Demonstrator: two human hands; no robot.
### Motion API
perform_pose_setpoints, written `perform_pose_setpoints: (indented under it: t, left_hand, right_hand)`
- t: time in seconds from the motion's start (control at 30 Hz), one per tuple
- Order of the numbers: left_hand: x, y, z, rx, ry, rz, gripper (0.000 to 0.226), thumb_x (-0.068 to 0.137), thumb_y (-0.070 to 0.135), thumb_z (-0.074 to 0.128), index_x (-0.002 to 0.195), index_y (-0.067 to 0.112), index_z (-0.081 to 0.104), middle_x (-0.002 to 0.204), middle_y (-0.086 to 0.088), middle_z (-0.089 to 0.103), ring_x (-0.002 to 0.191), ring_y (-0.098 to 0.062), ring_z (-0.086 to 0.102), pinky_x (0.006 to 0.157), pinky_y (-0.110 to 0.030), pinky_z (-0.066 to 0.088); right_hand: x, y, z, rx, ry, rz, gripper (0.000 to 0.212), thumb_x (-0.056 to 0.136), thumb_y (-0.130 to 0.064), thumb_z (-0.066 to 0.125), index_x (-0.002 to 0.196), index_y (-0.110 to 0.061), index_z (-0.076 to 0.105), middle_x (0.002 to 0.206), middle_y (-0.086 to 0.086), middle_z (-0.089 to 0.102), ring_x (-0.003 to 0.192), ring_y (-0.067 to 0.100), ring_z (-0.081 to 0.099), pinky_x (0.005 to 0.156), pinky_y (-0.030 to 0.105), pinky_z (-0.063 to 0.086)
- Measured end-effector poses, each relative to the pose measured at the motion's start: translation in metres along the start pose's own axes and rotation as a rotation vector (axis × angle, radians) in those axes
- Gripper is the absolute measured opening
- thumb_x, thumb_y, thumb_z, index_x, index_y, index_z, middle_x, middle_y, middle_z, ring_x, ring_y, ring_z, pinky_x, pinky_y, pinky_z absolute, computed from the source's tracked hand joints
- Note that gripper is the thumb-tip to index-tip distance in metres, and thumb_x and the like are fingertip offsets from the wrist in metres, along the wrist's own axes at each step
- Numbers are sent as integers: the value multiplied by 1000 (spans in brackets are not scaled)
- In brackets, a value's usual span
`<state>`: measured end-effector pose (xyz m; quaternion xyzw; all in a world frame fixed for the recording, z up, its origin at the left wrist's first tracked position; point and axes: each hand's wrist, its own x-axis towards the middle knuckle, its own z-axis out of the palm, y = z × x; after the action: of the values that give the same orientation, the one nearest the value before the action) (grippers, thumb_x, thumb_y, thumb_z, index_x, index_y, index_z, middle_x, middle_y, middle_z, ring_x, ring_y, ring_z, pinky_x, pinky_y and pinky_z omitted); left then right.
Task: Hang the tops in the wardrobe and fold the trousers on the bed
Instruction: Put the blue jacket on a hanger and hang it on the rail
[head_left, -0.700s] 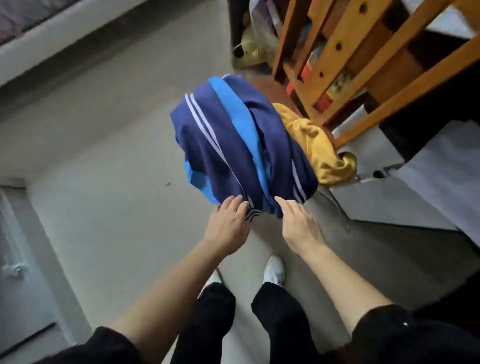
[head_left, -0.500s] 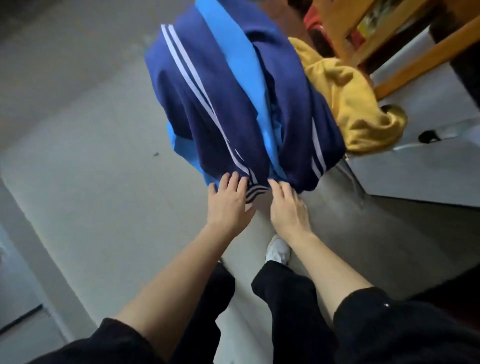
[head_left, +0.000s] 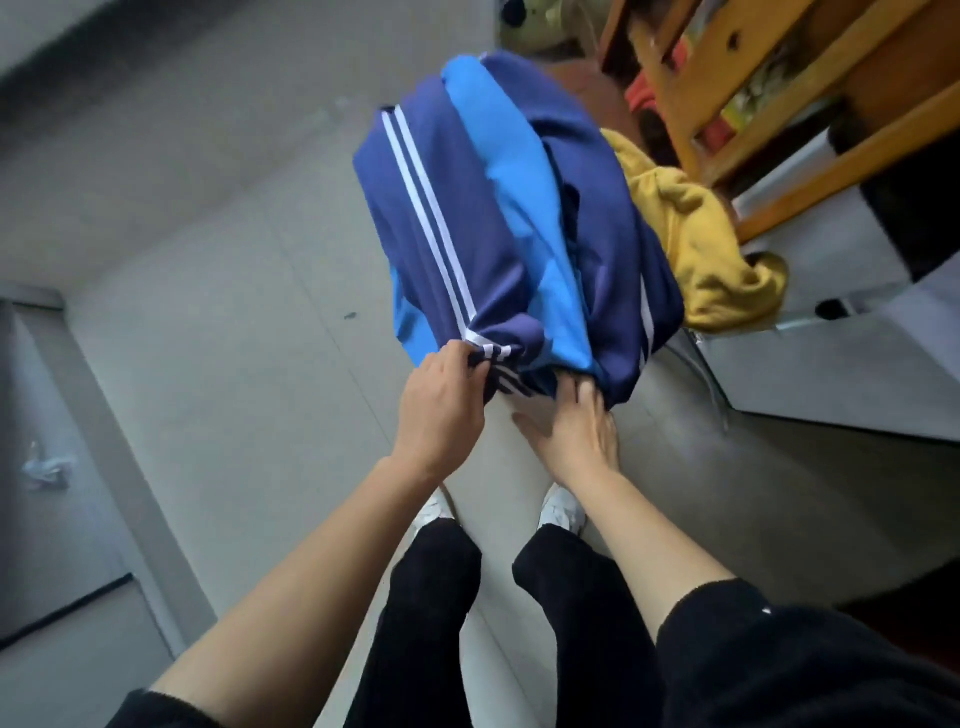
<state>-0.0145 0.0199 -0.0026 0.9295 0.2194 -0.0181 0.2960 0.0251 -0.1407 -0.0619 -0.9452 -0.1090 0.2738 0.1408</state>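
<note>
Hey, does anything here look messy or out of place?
Yes. The navy striped garment is bunched in a heap, neither hung nor folded; the left hand grips its striped end. A yellow garment lies crumpled beside it on the right, and a small crumpled white thing lies at the far left.

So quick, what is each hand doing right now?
Left hand: pinching the striped hem of the navy and light-blue sports garment.
Right hand: fingers reach under that hem, tips hidden; cannot tell.

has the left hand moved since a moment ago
Yes. Judged against the navy striped garment, the left hand closed up onto its hem and now grips it.
</note>
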Motion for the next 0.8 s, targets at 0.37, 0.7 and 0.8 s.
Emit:
perform_pose_setpoints:
  t: [0.37,0.7,0.8]
  left_hand:
    - [-39,89,-294,-108,423,-36,14,99,21,52,99,7,55,91,-10,63,82,-31,56,68,-29,33]
    - [-122,19,-476,65,596,-33,26,95,31,59,97,7,49,83,-4,55,75,-25,51,65,-32,35]
    - [-146,-24,-524,100,611,-83,28,96,35,57,96,9,47,87,-7,60,80,-29,56,66,-34,39]
  right_hand:
    - [-70,-154,-189,-90,202,-368,34,89,-37,64,113,-12,61,105,15,64,102,40,59,79,45,46]
    - [-112,-317,-293,281,89,-494,16,102,-20,40,113,-11,47,110,24,62,108,42,58,81,39,36]
    - [-146,-375,-296,201,102,-653,64,82,-69,61,120,-21,41,110,1,52,105,23,51,92,38,40]
